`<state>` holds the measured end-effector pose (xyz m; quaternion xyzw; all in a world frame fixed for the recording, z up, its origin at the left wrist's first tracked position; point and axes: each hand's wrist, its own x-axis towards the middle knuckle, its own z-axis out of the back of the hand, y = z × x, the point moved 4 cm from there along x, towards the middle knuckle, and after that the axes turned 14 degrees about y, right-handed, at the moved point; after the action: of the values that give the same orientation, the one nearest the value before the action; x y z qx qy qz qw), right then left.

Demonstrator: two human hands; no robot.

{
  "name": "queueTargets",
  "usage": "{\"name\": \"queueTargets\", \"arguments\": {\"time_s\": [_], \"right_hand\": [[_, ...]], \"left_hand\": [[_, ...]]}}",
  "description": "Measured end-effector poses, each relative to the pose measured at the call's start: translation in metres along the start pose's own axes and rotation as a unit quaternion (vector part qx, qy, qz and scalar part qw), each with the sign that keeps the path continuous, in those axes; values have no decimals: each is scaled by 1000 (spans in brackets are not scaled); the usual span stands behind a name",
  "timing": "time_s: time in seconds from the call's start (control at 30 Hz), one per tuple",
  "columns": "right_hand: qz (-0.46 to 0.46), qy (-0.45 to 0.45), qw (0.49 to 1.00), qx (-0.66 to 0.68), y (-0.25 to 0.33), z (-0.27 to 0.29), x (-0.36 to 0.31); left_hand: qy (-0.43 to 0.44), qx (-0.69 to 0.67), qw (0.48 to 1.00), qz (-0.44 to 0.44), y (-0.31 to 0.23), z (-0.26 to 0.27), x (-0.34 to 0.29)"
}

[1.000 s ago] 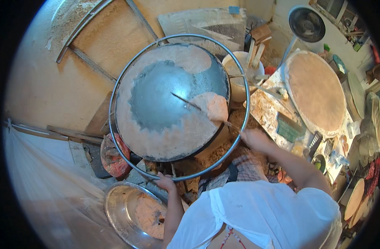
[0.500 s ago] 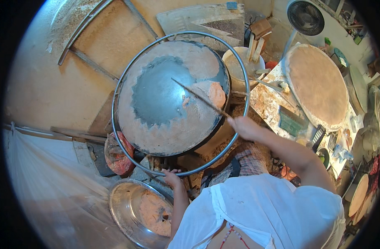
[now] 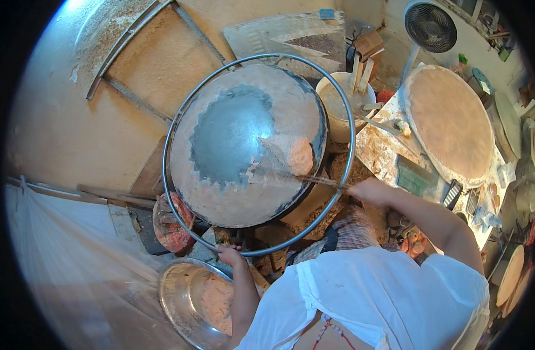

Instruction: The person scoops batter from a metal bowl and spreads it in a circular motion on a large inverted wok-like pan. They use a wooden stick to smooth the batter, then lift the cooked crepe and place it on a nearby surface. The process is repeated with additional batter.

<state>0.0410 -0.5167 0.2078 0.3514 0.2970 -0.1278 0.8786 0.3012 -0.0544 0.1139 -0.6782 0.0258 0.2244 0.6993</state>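
Note:
A large round dark griddle (image 3: 235, 140) has a thin pale paste spread around its jagged bare middle. On its right part sits a lump of pinkish paste (image 3: 300, 156). A shiny metal ring (image 3: 352, 143) circles the griddle. My right hand (image 3: 369, 191), at the ring's right side, is closed around the end of a long thin stick (image 3: 323, 180). The stick reaches over the paste and is smeared by motion. My left hand (image 3: 229, 255) has its fingers around the ring's near edge, above a steel basin (image 3: 177, 291) holding more pinkish paste.
Right of the griddle, a big bucket (image 3: 337, 114) holds wooden pieces. Beyond it a messy table (image 3: 375, 154) carries a large round tan sheet (image 3: 451, 122). A fan (image 3: 431, 26) hangs at the back right. Translucent sheeting (image 3: 75, 268) drapes at the left.
The stick has swept from the bare middle toward the right and near side, and my right hand has moved right and nearer. My left hand has shifted slightly left along the ring.

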Motion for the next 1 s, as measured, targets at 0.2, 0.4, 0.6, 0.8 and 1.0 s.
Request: {"name": "queueTargets", "arguments": {"time_s": [0.2,0.4,0.6,0.8,1.0], "right_hand": [[44,-45,998,10,81,74,60],[22,-167,936,309,109,79,32],[-91,-93,953,273,82,-35,15],[-63,-59,987,132,99,-5,42],[-71,-103,973,192,103,-59,28]], "left_hand": [[-29,43,999,14,3,1,7],[22,26,999,23,-9,8,23],[-4,59,998,-11,22,41,73],[17,44,999,17,5,27,64],[1,56,998,1,6,19,56]]}}
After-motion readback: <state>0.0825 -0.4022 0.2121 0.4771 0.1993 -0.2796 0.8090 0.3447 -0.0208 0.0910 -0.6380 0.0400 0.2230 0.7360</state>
